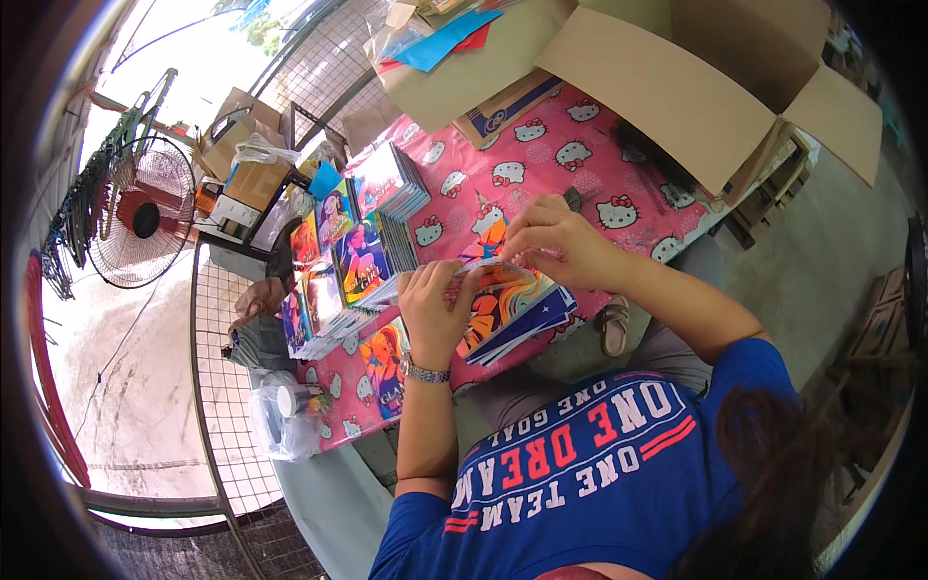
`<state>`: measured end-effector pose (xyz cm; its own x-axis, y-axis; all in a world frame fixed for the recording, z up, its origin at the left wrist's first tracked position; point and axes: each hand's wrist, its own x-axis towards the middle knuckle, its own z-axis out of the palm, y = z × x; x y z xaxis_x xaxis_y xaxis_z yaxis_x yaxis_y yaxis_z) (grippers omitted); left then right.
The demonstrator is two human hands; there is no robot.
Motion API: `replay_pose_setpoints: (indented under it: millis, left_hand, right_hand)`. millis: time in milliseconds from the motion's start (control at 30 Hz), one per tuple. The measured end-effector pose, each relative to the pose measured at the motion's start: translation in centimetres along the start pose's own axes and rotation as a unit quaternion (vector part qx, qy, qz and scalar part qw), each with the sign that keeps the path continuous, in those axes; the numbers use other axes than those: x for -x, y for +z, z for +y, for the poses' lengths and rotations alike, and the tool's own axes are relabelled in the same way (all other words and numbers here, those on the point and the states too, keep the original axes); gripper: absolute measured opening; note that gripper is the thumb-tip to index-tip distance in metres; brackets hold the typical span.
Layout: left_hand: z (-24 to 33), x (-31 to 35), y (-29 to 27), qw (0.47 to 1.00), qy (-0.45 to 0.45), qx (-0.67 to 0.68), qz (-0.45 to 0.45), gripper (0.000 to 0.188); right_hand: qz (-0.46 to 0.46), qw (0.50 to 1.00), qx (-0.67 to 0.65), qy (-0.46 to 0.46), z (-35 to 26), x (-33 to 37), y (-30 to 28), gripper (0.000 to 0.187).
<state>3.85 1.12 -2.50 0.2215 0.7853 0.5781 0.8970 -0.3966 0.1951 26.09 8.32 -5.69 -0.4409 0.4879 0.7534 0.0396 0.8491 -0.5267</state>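
My left hand (pixel 435 304), with a metal watch on the wrist, grips the near-left end of a thin booklet (pixel 498 275) held edge-on above the table. At its far-right end, the fingers of my right hand (pixel 553 242) are pinched together at the edge; what lies between those fingertips is partly hidden. Just below is a fanned pile of booklets (pixel 522 314) with bright illustrated covers in orange and dark blue. Another colourful booklet (pixel 389 367) lies beside my left wrist.
Several stacks of illustrated booklets (pixel 360 266) stand at the left of the pink patterned tablecloth (pixel 454 208). An open cardboard box (pixel 657 92) occupies the far right, with blue paper (pixel 447 41) nearby. A plastic bag (pixel 280 425) hangs at the table's left corner; a fan (pixel 147 217) stands beyond.
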Motion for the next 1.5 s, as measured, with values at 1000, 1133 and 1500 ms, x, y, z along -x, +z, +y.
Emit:
replay_pose_setpoints:
  millis: [1000, 1133, 1500]
  left_hand:
    - [2.0, 2.3, 1.5, 0.978, -0.155, -0.13, -0.052, 0.038]
    - [0.3, 2.8, 2.5, 0.995, -0.097, -0.02, 0.034, 0.045]
    - [1.2, 0.6, 1.8, 0.999, -0.032, -0.009, 0.038, 0.04]
  right_hand:
    - [-0.205, 0.83, 0.341, 0.391, 17.8, 4.7, 6.1, 0.039]
    - [-0.221, 0.834, -0.402, 0.307, 8.2, -4.2, -0.2, 0.057]
    - [-0.523, 0.786, -0.213, 0.252, 5.6, -7.0, -1.8, 0.057]
